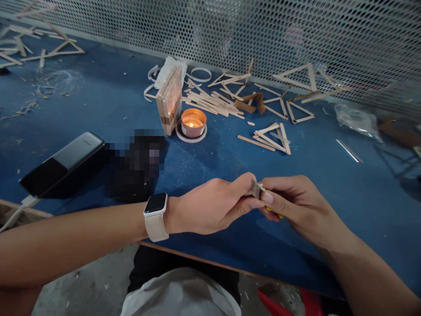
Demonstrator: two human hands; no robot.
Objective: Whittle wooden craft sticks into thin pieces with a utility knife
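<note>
My two hands meet above the front of the blue table. My right hand is closed round a utility knife; its short grey blade stands up between my hands, and bits of yellow show under my fingers. The right thumb lies close to the blade. My left hand, with a watch on the wrist, pinches thumb and forefinger together at the blade. What those fingers hold is mostly hidden. A small pale wooden shaving sticks up by the blade.
Behind my hands, a lit candle burns beside an upright wrapped block. Loose craft sticks and stick triangles lie toward the perforated metal screen. A power bank and a blurred dark object are at left.
</note>
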